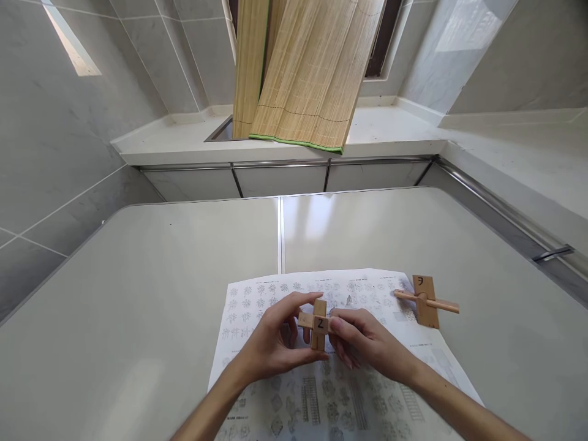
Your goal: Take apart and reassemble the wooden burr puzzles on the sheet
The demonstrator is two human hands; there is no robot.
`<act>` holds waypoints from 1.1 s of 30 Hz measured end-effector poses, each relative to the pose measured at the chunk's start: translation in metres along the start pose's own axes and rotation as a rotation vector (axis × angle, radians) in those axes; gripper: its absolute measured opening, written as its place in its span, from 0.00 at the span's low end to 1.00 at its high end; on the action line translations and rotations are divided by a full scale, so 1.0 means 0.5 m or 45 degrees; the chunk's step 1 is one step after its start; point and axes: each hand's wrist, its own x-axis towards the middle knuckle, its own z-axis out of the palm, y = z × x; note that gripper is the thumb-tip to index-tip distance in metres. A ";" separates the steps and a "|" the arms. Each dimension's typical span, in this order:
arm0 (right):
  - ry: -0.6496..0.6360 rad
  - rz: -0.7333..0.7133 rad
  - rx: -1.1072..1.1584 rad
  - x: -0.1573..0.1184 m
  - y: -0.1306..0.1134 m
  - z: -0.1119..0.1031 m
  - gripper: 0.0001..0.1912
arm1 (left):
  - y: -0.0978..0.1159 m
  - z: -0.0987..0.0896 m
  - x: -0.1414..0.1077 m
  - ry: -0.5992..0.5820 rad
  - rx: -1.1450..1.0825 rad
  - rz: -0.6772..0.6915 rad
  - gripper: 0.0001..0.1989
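Between my hands is a cross-shaped wooden puzzle (320, 324) with a black "2" marked on its front face. My left hand (280, 334) grips its vertical bar, index finger at the top end and thumb beneath the bottom end. Its right arm is pinched by my right hand (361, 337), the thumb in front and the other fingers curled behind. Below the puzzle lies a large printed sheet (248, 318) covered in small line diagrams. On the sheet's upper right edge rests a second wooden puzzle (426, 301), a flat board marked "3" with a thin stick crossing it.
The pale table (114, 306) has a seam down its middle. Beyond its far edge, a metal rail (280, 164) runs under a white ledge (395, 131). A bamboo blind (316, 73) with green edging hangs over that ledge. Grey tiled walls (82, 122) stand at both sides.
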 end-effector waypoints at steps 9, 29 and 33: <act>0.345 0.199 0.540 -0.004 -0.010 -0.012 0.23 | -0.001 -0.003 0.006 0.073 -0.091 -0.175 0.39; 0.984 0.438 -0.618 -0.080 0.010 -0.018 0.24 | 0.013 -0.005 -0.001 0.010 0.035 -0.084 0.25; 1.035 0.372 -0.656 -0.051 0.003 -0.033 0.24 | 0.015 -0.006 0.000 0.018 0.056 -0.063 0.22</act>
